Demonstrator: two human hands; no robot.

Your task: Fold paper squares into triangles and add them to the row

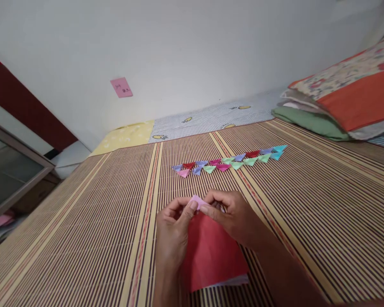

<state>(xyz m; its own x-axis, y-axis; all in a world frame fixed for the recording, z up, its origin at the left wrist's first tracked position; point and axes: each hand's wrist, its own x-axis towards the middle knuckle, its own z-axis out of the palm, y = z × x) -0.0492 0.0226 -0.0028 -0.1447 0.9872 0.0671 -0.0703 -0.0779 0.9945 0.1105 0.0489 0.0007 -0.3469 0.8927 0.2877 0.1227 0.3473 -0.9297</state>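
Observation:
A small folded piece of pink paper (199, 201) is pinched between my two hands. My left hand (175, 221) grips its left side between thumb and fingers, and my right hand (228, 212) grips its right side the same way. Below them lies a red sheet (214, 251) on top of a stack of paper, whose paler sheets show at the near edge. Beyond my hands, several folded paper triangles (223, 167) in pink, red, purple, green and blue lie in two slanting rows.
A striped bamboo mat (115, 221) covers the surface. Folded bedding (355, 102) is piled at the right. Against the white wall runs a patterned cloth (205, 118), with a pink note (121, 87) above it. A framed glass panel (13, 166) stands at the left.

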